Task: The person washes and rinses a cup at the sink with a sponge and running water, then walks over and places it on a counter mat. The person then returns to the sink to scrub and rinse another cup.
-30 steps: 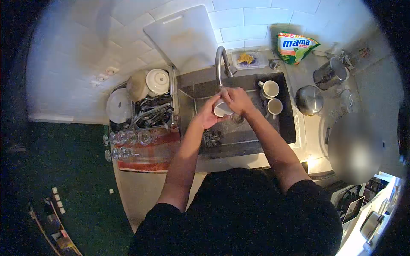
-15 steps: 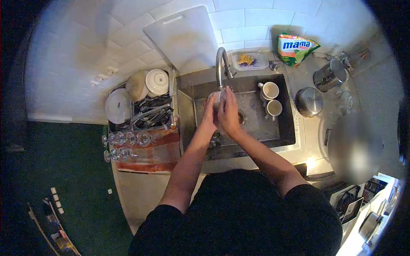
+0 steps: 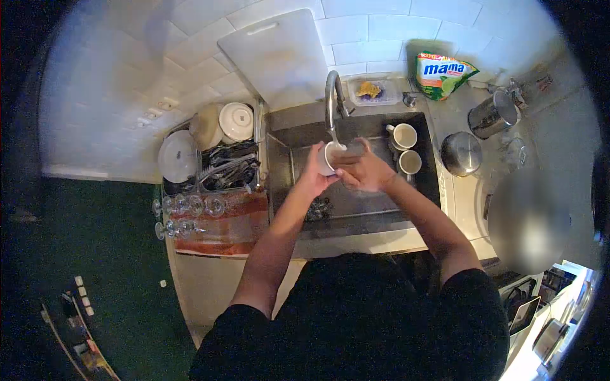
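Beneath the faucet (image 3: 330, 105), my left hand (image 3: 313, 176) is wrapped round the side of a white cup (image 3: 328, 159), whose opening faces right and up. Water runs from the spout at the cup's rim. My right hand (image 3: 365, 168) is at the right of the cup, blurred by motion, its fingers reaching toward the opening; whether it grips anything cannot be made out. Two light mugs, an upper one (image 3: 403, 136) and a lower one (image 3: 410, 162), stand at the right side of the dark sink (image 3: 381, 213).
Left of the sink are a rack with plates (image 3: 178, 155) and cutlery (image 3: 229, 166), and upturned stemmed glasses (image 3: 215, 204) on a striped cloth (image 3: 248, 225). Behind it are a sponge tray (image 3: 381, 100) and a detergent pouch (image 3: 443, 75). A metal pot (image 3: 461, 153) sits at right.
The cup, earlier pressed between both hands, has turned so its opening shows. My right hand has moved off its side to the right, with that elbow farther out.
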Demonstrator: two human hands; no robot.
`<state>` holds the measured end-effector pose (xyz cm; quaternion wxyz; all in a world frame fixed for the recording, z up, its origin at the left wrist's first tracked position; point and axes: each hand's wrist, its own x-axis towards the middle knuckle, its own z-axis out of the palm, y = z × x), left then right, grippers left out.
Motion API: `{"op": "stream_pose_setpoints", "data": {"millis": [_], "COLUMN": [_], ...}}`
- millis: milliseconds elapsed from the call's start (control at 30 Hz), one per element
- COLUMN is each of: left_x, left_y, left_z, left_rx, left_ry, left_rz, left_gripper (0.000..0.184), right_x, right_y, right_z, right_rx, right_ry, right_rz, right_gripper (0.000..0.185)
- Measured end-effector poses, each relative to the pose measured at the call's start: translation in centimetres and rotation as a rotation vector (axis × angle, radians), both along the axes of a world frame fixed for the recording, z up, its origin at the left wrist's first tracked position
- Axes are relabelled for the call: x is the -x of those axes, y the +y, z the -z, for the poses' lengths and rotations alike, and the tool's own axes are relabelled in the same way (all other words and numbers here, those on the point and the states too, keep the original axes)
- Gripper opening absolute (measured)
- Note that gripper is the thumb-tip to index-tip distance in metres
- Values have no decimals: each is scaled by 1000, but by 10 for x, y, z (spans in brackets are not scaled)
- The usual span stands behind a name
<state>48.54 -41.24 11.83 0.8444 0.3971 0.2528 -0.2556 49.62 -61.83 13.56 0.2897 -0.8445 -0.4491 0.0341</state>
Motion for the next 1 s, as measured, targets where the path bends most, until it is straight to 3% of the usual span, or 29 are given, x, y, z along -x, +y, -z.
{"op": "stream_pose_setpoints", "data": {"millis": [67,167,267,367,467,567,667,767,867,967,1000], "left_x": [-4,-6,13,33,25,13,3,5,3,8,8], "left_y": [5,6,-27,-39,-28,-32,-33,-21,-19,-30,-32], "left_z": [26,56,39,33,33,34,48,27,31,21,32], "left_rx": [33,48,-104,-281,-281,-347,-268,-25,-99,-124,-259], "left_ry": [8,-138,-272,-530,-440,-351,-202,61,46,-100,-170], "left_rz": [25,9,-167,-179,-160,-311,-307,-61,-25,-107,-147], "left_gripper": [49,46,42,37,41,43,53,73,90,96,90], "right_x": [-10,-6,-7,-26,-17,-9,1,5,3,10,10], "right_y": [-6,13,40,56,69,82,83,83,75,80,82], "right_z": [5,24,37,54,40,42,8,-1,12,21,27], "right_rx": [17,101,-293,-458,-290,-324,-379,-374,-246,-423,-502], "right_ry": [23,270,689,829,533,377,347,282,413,355,342], "right_rz": [-36,231,503,705,798,884,861,876,833,872,895], "right_gripper": [51,54,52,51,48,49,35,37,42,48,49]}}
